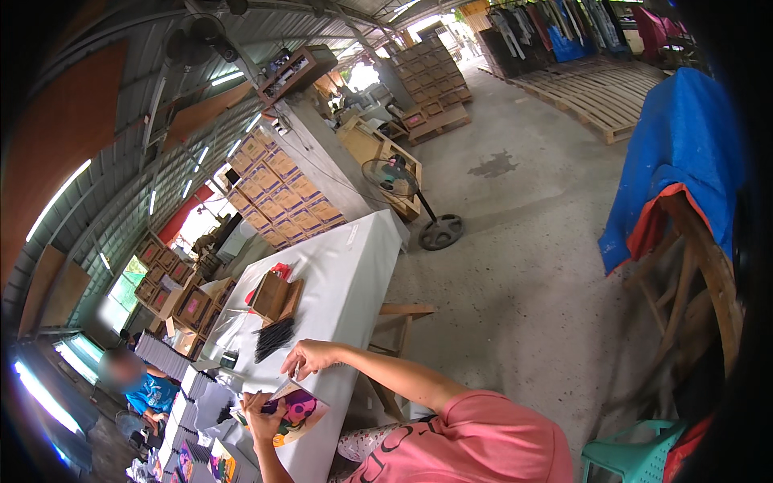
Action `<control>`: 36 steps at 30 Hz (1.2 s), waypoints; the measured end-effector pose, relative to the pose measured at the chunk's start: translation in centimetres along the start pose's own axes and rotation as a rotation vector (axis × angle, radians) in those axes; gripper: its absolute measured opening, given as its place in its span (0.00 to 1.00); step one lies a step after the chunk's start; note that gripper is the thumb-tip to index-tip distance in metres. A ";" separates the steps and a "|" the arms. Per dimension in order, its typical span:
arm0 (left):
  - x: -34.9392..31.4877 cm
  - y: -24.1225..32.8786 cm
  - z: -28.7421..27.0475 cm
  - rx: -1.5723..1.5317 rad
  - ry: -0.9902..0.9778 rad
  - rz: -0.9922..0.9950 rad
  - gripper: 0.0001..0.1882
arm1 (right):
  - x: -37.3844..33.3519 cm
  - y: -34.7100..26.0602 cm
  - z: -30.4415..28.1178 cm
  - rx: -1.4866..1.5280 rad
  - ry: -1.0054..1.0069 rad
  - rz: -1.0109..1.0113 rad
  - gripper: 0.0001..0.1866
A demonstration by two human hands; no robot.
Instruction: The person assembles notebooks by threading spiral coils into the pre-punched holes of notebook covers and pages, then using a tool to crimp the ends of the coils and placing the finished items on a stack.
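My left hand (pixel 262 416) grips a colourful printed booklet or card (pixel 301 409) with a purple, pink and orange picture, tilted over the near end of the white table (pixel 342 262). Just beyond its far corner, my right hand (pixel 306 358) has its fingers bent and drawn together; whatever they pinch, if anything, is too small to tell. A bundle of thin black strips (pixel 274 340) lies on the table past my hands. Behind it stands a brown wooden box (pixel 271 296) with red material beside it.
Stacks of grey-edged sheets or books (pixel 169 358) line the left, where a person in a blue shirt (pixel 151 394) sits. A pedestal fan (pixel 439 229) stands beyond the table, near piled cartons (pixel 286 189). To the right are a blue tarp (pixel 672 153) and a green plastic chair (pixel 632 451).
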State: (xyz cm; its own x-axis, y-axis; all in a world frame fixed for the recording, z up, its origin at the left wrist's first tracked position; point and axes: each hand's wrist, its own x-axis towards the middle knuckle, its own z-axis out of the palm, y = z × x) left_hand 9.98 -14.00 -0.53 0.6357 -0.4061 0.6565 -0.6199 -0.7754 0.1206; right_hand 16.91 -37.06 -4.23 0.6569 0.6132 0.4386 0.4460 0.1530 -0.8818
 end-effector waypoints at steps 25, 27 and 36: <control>-1.0 -2.0 -0.6 0.120 0.069 -0.044 0.11 | 1.4 0.2 3.1 -0.115 0.084 -0.089 0.16; -1.3 -2.7 -0.4 0.107 0.095 -0.031 0.11 | 2.2 0.5 3.3 -0.127 0.090 -0.130 0.14; -2.9 -6.2 -0.9 0.136 0.152 -0.034 0.10 | 6.5 1.7 5.0 -0.301 0.083 -0.085 0.15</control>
State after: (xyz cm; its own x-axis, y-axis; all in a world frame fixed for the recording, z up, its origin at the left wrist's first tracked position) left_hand 11.61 -7.58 -2.50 0.5717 -0.3091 0.7600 -0.5253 -0.8495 0.0496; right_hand 18.84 -28.95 -3.73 0.6513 0.5407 0.5324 0.6531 -0.0422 -0.7561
